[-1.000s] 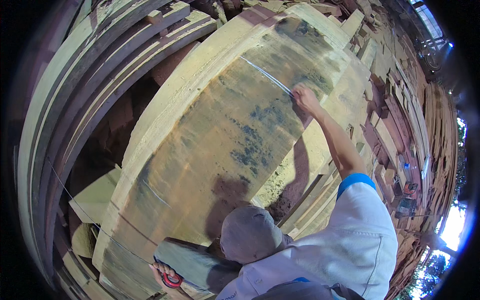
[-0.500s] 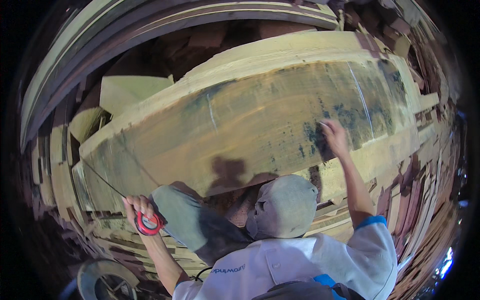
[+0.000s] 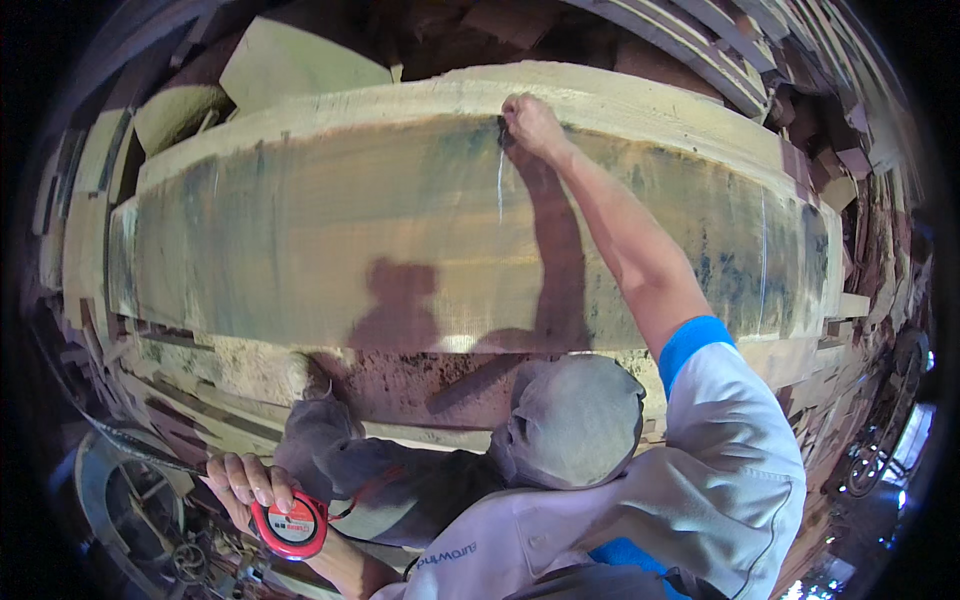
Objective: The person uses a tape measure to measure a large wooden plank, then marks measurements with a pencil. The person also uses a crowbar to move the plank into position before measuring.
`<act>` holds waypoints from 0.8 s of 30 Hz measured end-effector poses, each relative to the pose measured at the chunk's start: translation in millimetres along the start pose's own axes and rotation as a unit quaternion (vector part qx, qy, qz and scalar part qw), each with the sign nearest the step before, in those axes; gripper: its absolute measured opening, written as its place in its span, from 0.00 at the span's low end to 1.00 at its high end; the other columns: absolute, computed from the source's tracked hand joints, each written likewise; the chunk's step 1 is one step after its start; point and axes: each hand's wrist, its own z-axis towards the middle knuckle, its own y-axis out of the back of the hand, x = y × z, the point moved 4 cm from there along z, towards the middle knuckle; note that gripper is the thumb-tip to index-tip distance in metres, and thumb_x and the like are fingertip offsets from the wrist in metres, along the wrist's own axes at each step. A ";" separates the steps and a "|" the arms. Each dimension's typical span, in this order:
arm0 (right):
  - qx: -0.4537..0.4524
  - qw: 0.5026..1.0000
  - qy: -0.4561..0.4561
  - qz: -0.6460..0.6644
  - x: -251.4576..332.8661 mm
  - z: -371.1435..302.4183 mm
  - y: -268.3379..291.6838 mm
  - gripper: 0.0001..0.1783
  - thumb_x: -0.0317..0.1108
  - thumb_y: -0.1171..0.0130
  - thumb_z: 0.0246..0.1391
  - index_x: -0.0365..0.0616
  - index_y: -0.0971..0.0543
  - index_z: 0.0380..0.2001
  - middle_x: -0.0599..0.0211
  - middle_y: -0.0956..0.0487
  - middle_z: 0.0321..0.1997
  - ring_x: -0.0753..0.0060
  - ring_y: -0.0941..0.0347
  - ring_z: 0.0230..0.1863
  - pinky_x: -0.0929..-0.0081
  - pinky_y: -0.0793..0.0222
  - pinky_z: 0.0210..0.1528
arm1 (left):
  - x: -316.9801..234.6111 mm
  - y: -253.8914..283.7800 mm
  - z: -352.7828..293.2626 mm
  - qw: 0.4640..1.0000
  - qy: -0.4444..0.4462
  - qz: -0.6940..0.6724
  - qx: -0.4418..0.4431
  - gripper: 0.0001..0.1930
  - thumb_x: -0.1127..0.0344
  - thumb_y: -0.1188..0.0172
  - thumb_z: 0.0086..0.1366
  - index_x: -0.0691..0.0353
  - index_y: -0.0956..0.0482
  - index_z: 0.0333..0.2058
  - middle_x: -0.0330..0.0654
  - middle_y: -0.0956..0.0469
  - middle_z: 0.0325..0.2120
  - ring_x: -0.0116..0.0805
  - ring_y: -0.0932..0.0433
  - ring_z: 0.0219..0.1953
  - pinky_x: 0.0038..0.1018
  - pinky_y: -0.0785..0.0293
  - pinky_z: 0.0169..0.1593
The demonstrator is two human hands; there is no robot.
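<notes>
My left hand (image 3: 250,490), low on the left, is closed around a red tape measure (image 3: 291,525). Its dark blade (image 3: 150,452) runs out past my fingers toward the lower left. My right hand (image 3: 535,125) reaches to the far edge of a broad wooden slab (image 3: 350,220) and pinches a small piece of chalk, now hidden by the fingers. Just below those fingers a white line (image 3: 500,190) runs down the slab. A longer white line (image 3: 763,250) crosses it near the right end, and a faint one (image 3: 216,180) shows at the left.
My bent knee (image 3: 580,420) is at the slab's near side. Offcuts (image 3: 290,65) and long boards (image 3: 690,30) lie beyond it, with more stacked wood at both sides. A spoked wheel (image 3: 135,500) stands at lower left.
My right hand has moved left and away to the slab's far edge. My left hand has dropped nearer to me with the tape measure; its blade no longer stretches to the slab's left end.
</notes>
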 end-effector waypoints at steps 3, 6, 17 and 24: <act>-0.012 1.000 0.022 0.006 11.0 -17.2 2.1 0.07 0.30 0.46 0.53 0.39 0.21 0.32 0.47 0.23 0.34 0.43 0.26 0.39 0.54 0.29 0.42 | -2.9 1.7 -2.4 1.000 -0.020 0.011 -0.018 0.16 0.55 0.68 0.76 0.59 0.41 0.32 0.39 0.40 0.21 0.33 0.37 0.19 0.30 0.34 0.15; 0.040 0.998 0.050 -0.004 34.1 -58.6 2.0 0.06 0.29 0.48 0.54 0.39 0.22 0.31 0.48 0.23 0.33 0.43 0.26 0.38 0.54 0.29 0.41 | -0.1 2.4 5.7 1.000 -0.001 -0.007 -0.013 0.16 0.55 0.68 0.76 0.59 0.40 0.33 0.39 0.39 0.22 0.33 0.37 0.19 0.30 0.33 0.16; 0.385 0.711 -0.091 0.582 120.9 -290.3 -43.9 0.11 0.29 0.44 0.52 0.40 0.25 0.40 0.57 0.26 0.38 0.58 0.26 0.42 0.59 0.26 0.43 | 14.3 -2.4 28.6 0.998 0.046 -0.006 0.049 0.15 0.58 0.64 0.76 0.62 0.38 0.34 0.42 0.36 0.24 0.38 0.35 0.23 0.33 0.31 0.19; 0.236 0.936 0.055 0.257 115.1 -196.1 47.6 0.15 0.33 0.47 0.62 0.43 0.25 0.50 0.61 0.22 0.42 0.60 0.27 0.49 0.66 0.33 0.55 | 33.3 -30.1 29.0 0.995 0.005 -0.017 -0.094 0.14 0.57 0.62 0.76 0.60 0.35 0.34 0.37 0.40 0.23 0.32 0.39 0.24 0.27 0.36 0.22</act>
